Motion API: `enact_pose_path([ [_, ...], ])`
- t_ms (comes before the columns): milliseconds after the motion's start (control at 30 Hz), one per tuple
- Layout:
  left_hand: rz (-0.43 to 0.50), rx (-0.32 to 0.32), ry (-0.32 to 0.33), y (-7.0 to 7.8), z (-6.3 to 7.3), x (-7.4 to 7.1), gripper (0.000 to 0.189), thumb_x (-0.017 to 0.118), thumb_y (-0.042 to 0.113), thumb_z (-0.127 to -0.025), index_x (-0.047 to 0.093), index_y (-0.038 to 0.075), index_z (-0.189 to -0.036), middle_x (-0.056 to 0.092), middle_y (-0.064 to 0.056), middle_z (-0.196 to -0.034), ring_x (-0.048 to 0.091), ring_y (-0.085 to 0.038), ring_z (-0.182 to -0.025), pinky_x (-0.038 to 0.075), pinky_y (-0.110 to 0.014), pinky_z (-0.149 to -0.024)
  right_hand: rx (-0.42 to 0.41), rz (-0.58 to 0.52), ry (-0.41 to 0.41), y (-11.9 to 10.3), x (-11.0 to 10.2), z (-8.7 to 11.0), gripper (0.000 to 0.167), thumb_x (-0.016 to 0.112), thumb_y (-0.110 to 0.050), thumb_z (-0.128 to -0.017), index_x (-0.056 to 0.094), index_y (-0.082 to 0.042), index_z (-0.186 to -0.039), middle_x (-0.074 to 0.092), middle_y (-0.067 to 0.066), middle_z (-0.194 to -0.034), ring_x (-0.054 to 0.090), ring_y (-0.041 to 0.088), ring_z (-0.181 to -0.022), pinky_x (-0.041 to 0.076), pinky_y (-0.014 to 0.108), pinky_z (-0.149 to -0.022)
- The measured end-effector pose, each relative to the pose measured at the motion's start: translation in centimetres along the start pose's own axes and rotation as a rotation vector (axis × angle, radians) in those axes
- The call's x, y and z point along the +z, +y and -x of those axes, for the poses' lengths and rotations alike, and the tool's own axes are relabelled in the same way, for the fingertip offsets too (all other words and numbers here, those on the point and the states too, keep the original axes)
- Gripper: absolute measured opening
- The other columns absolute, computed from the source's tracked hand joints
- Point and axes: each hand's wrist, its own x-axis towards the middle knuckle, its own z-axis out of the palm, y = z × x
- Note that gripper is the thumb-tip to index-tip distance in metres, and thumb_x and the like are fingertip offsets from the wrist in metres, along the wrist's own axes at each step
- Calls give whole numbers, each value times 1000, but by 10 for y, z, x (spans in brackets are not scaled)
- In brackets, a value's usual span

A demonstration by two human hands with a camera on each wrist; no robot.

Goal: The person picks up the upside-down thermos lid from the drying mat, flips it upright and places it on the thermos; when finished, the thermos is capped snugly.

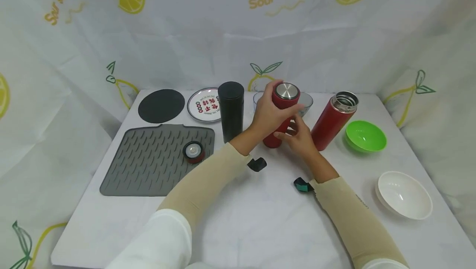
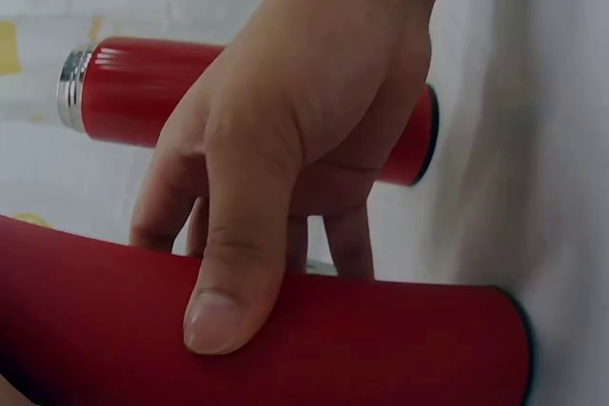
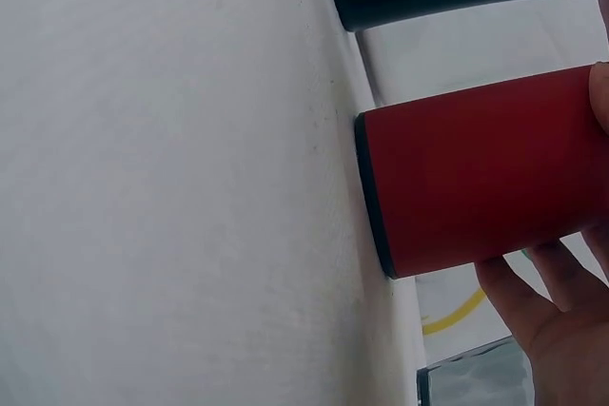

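Observation:
A red thermos flask (image 1: pixel 272 141) with a steel-topped lid (image 1: pixel 288 91) stands on the table. My left hand (image 1: pixel 268 111) is wrapped around its upper part, just under the top, thumb across the near side. Lower down, my right hand (image 1: pixel 302 140) grips the flask's side; the left wrist view shows that hand's thumb (image 2: pixel 228 316) lying on the red body. The flask's base meets the cloth in the right wrist view. To the right is a second red flask (image 1: pixel 332 122), lidless and showing its steel mouth. A black tumbler (image 1: pixel 232 112) stands to the left.
On the grey ribbed mat (image 1: pixel 148 165) lies a round lid (image 1: pixel 193 151). Behind are a black disc (image 1: pixel 161 106), a printed round plate (image 1: pixel 205 114) and clear glass bowls (image 1: pixel 305 102), partly hidden. A green bowl (image 1: pixel 366 136) and a white bowl (image 1: pixel 403 196) stand at right.

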Motion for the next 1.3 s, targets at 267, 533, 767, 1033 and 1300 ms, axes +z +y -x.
enact_pose_path([
  [267,17,49,177,-3,15,-1,66,79,31,-82,44,13,-135,52,2,-127,47,-6,-118,43,-24,-97,-8,7,11,1,1,1,80,79,-17,-83,35,-30,-149,47,0,-142,50,28,-126,44,47,-99],
  [533,-29,121,183,-4,20,-1,64,75,29,-86,44,10,-139,53,1,-132,43,-5,-124,37,-30,-104,11,14,20,-4,0,3,80,78,-12,-83,35,-24,-149,47,4,-142,50,30,-126,44,47,-99],
  [767,-31,-58,130,11,3,12,78,82,39,-77,40,14,-137,52,3,-125,48,-6,-111,50,-23,-85,-48,5,-8,-32,1,11,74,73,1,-84,33,-4,-145,46,21,-135,49,41,-123,42,53,-99],
  [1033,89,-172,-17,10,-9,-11,69,82,27,-79,48,19,-138,55,4,-123,53,-9,-108,50,-25,-86,45,3,3,-7,4,0,75,78,-12,-84,36,-18,-146,47,6,-140,47,30,-128,42,47,-101],
  [1300,-98,-44,136,14,11,-4,79,80,40,-79,39,14,-141,47,3,-129,42,-5,-118,45,-30,-94,34,15,7,-3,3,0,78,78,-11,-84,33,-17,-148,46,8,-142,48,32,-127,42,47,-101],
])
